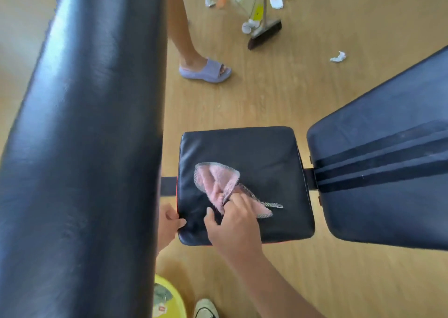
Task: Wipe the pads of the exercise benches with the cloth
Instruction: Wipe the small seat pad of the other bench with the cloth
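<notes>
The right hand (232,223) pinches the pink cloth (218,184) on the square seat pad (261,152); the left hand (168,223) grips that pad's left edge. This pad looks mid-wipe; next, sweeping its far corners.

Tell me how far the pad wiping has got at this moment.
Nothing can be confirmed as done; no pad shows clear wipe marks. In hand: the right hand presses the pink cloth on the square seat pad, while the left hand holds that pad's near-left edge. Apparently left: the long pad on the left and the striped pad on the right, neither touched by the cloth.
</notes>
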Demonstrator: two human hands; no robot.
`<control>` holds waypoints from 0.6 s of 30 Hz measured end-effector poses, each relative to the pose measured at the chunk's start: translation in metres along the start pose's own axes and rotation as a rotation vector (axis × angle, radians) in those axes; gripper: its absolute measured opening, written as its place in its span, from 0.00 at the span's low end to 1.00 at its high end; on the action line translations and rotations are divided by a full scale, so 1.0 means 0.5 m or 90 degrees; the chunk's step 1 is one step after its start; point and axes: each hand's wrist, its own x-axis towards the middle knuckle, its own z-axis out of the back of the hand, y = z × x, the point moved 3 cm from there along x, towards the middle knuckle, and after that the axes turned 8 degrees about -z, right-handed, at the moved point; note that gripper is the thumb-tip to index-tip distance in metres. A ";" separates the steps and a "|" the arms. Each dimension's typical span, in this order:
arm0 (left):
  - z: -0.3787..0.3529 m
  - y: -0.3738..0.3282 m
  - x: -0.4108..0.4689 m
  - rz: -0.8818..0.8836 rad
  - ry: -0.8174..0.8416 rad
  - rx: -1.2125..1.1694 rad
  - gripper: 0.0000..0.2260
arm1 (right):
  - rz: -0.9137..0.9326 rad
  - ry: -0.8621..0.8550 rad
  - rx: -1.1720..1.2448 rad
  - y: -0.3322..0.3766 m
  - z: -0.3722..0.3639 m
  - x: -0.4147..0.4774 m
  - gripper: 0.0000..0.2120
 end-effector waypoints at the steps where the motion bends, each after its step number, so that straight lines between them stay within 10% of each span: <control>1: -0.005 0.018 0.011 0.004 0.006 -0.020 0.14 | 0.030 -0.008 0.018 0.000 -0.003 0.004 0.13; 6: 0.000 0.058 0.063 -0.008 0.086 -0.066 0.15 | 0.182 -0.029 -0.040 -0.059 0.025 0.062 0.14; 13: -0.009 0.028 0.035 -0.123 -0.005 -0.110 0.14 | -0.013 -0.211 0.009 -0.161 0.086 0.159 0.03; 18: 0.001 0.023 0.055 -0.151 0.042 -0.118 0.12 | 0.260 -0.063 -0.024 0.031 -0.082 0.023 0.08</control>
